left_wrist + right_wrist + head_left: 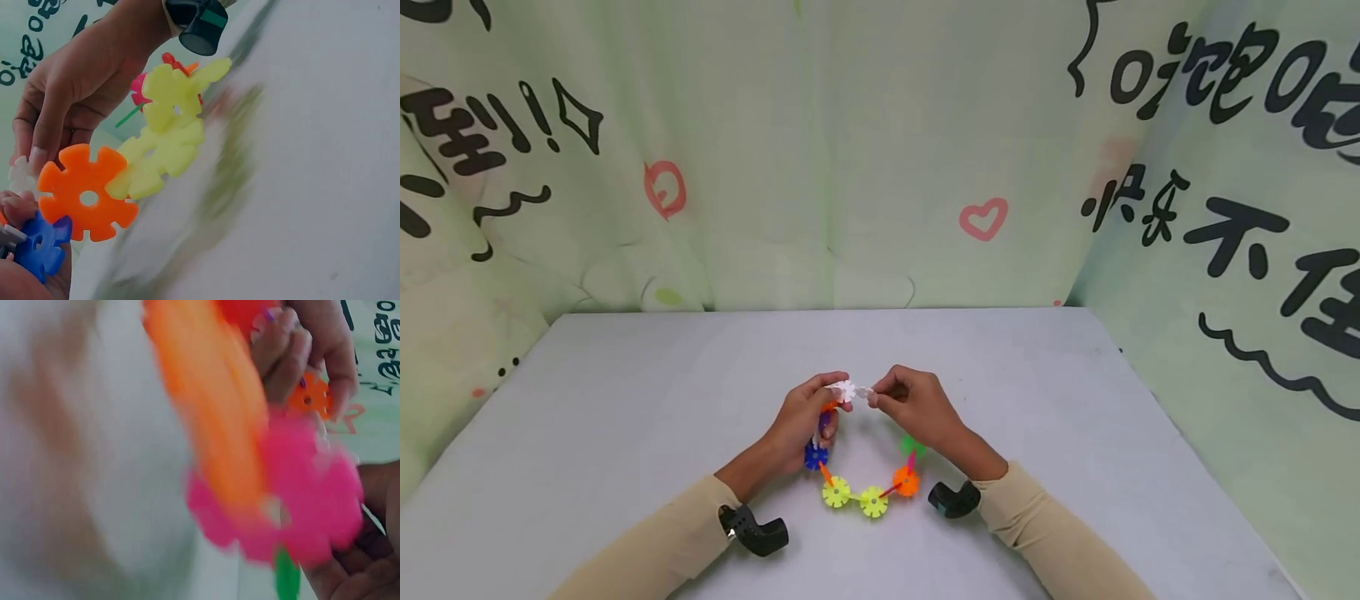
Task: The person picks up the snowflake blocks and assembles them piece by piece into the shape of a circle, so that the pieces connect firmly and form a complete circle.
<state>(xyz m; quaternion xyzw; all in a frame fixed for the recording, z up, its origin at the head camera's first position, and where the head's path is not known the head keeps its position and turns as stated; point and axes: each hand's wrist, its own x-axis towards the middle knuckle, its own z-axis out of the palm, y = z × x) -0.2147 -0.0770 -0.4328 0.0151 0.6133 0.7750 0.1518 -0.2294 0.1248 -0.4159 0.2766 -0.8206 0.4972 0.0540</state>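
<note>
A curved chain of slotted, flower-shaped plastic discs hangs between the hands, with a blue disc [816,457], a yellow disc [837,492], an orange disc [906,481] and a green disc [914,447] among them. My left hand [792,427] grips its left end, near a white disc [847,390]. Thumb and fingers of my right hand [922,408] pinch a whitish disc [864,392] at that white disc's edge; whether the two are slotted together I cannot tell. A pink disc [312,494] looms blurred in the right wrist view.
Under the hands lies a white tabletop [662,375]. A pale green curtain [880,150] with dark lettering and hearts surrounds its back and sides. Black wrist devices [758,533] sit on both beige sleeves [655,533].
</note>
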